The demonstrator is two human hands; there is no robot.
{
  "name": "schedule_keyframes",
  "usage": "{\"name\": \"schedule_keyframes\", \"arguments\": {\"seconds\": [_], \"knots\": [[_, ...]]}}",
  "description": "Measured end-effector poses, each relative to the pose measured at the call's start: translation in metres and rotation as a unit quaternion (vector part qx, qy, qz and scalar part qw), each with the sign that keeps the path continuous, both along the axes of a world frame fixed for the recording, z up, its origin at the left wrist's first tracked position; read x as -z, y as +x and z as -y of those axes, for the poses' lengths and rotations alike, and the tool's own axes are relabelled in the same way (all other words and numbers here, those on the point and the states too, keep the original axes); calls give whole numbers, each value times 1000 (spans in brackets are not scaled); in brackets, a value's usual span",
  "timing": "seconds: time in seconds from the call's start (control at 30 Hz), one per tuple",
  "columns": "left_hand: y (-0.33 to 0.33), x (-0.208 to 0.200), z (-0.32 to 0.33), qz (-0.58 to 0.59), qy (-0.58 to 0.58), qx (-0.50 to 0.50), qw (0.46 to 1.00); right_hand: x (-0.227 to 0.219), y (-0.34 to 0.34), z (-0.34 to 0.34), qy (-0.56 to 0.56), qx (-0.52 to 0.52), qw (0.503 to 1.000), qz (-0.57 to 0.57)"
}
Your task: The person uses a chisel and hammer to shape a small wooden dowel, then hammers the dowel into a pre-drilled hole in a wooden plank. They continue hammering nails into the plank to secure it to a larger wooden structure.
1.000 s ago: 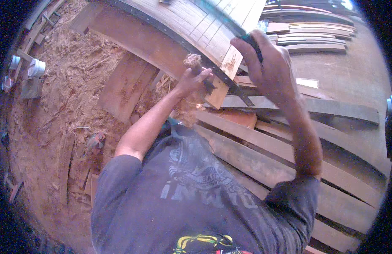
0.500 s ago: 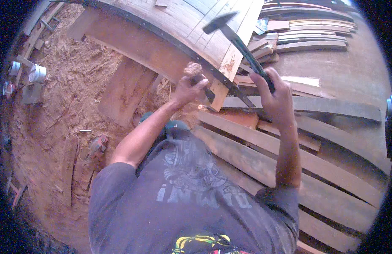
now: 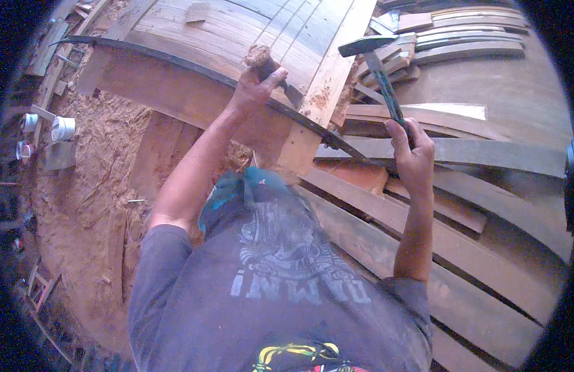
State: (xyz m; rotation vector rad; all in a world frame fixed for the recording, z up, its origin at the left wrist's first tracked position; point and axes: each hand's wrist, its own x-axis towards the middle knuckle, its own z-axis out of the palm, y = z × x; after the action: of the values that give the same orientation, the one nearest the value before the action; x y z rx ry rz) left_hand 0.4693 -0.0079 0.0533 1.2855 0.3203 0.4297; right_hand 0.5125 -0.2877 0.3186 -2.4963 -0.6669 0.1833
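Observation:
My left hand [image 3: 256,90] is closed around a chisel [image 3: 258,56] with a wooden handle whose top is rough and frayed. Its dark blade points down to the right, over the planked wooden top [image 3: 225,31] near a long dark metal bar [image 3: 175,60]. Whether the blade's tip touches wood I cannot tell. In my right hand [image 3: 414,146] is a hammer [image 3: 386,87], gripped low on its dark handle. The hammer's head is raised to the right of the chisel, apart from it, beside a pale board [image 3: 333,68] at the top's right edge.
Long planks [image 3: 473,266] lie stacked at my right, some curved. More boards [image 3: 469,37] are piled at the far right. Shavings cover the ground [image 3: 82,186] at my left, where a white bucket [image 3: 63,128] stands. A small wood block [image 3: 197,12] rests on the planked top.
My left hand has moved the chisel up and left, from the front side onto the planked top. The hammer has shifted right and slightly lower. The whole view has shifted a little.

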Motion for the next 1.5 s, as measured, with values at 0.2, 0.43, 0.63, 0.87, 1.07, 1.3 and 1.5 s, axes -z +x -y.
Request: {"name": "schedule_keyframes", "arguments": {"seconds": [0.2, 0.43, 0.63, 0.87, 1.07, 1.3, 1.5], "knots": [[2, 3, -7, -50, -77, 55, 994, 14, 47, 1, -33, -48, 998, -2], [2, 3, 3, -59, -101, 32, 993, 19, 69, -45, -31, -112, 993, -14], [7, 24, 15, -15, -25, 13, 999, 8, 71, -81, -33, -191, 980, 54], [3, 6, 21, -53, -10, 41, 998, -90, 43, -200, -189, -151, 934, 265], [14, 28, 25, -40, 15, 30, 999, 4, 76, -156, -371, -303, 869, 125], [2, 24, 20, -47, -9, 39, 998, -19, 35, -200, 104, -299, 927, 201], [10, 24, 26, -54, -33, -7, 998, 0, 99, -109, -345, -229, 903, 112]]}}
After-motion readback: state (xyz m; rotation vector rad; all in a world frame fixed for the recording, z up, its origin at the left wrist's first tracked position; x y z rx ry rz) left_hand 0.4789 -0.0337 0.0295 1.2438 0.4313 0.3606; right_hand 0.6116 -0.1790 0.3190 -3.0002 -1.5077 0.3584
